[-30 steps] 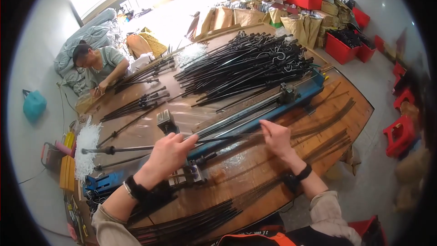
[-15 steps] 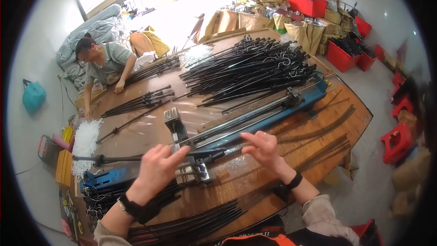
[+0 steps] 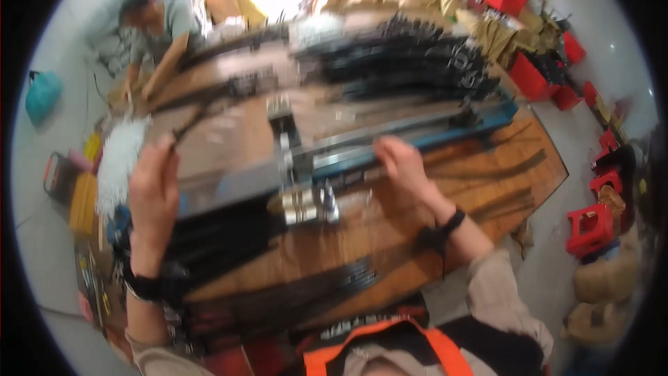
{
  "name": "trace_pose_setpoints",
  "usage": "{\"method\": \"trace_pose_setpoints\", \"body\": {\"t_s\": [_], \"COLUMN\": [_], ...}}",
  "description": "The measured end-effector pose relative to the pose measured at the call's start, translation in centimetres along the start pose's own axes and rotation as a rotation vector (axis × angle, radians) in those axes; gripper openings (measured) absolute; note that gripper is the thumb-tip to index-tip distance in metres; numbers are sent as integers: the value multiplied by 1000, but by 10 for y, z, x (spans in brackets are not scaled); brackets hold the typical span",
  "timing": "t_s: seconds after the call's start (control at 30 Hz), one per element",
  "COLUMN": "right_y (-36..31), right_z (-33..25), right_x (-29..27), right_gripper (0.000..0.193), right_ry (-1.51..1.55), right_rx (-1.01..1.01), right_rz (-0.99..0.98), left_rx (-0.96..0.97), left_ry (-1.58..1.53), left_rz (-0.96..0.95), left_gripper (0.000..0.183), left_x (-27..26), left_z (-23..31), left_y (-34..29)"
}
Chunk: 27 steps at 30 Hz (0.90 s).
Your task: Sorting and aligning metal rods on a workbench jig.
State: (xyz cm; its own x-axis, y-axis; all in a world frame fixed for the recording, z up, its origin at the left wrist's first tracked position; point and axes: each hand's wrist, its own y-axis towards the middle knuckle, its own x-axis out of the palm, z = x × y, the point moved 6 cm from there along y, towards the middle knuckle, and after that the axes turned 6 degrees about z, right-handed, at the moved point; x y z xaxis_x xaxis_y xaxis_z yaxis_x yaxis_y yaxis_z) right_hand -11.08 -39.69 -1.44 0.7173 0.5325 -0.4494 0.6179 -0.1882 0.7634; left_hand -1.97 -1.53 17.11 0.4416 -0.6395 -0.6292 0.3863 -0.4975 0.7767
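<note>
My left hand (image 3: 154, 191) is at the left of the table, its fingers closed at the near end of a thin black rod (image 3: 198, 113) that slants away to the right. Motion blur softens this grip. My right hand (image 3: 402, 163) hovers by the long blue rail (image 3: 431, 137) of a bench fixture, fingers loosely apart, with nothing visible in them. Between my hands stands the fixture's dark upright block (image 3: 282, 125). A shiny metal clamp (image 3: 306, 205) sits in front of it, with no rod visible in it.
A large heap of black rods (image 3: 396, 63) covers the far table; more dark rods (image 3: 216, 244) lie near my left forearm. White cords (image 3: 122, 163) are piled at the left edge. A co-worker (image 3: 156, 35) leans over the far left. Red bins (image 3: 532, 76) and stools (image 3: 590, 230) stand right.
My left hand has left the clamp and moved left to another rod. The rod across the clamp is gone from there. My right hand has drawn back slightly; the whole view has shifted.
</note>
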Motion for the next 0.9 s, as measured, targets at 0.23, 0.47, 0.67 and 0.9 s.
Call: {"method": "trace_pose_setpoints", "body": {"t_s": [0.23,0.47,0.67,0.9], "right_y": [103,95,96,108], "right_z": [-89,-108,-125,-111], "right_x": [90,132,156,144], "right_gripper": [13,10,9,11], "right_ry": [821,812,495,569], "right_rx": [242,81,6,39], "right_rz": [-222,-326,-543,-432], "left_rx": [-151,-354,-366,-406], "left_ry": [-26,24,-9,-19], "left_rz": [3,-77,-89,-122], "left_gripper": [23,23,23,24], "left_x": [-28,-43,-31,-21], "left_z": [-20,-47,-48,-58], "left_y": [-16,-82,-89,-88]}}
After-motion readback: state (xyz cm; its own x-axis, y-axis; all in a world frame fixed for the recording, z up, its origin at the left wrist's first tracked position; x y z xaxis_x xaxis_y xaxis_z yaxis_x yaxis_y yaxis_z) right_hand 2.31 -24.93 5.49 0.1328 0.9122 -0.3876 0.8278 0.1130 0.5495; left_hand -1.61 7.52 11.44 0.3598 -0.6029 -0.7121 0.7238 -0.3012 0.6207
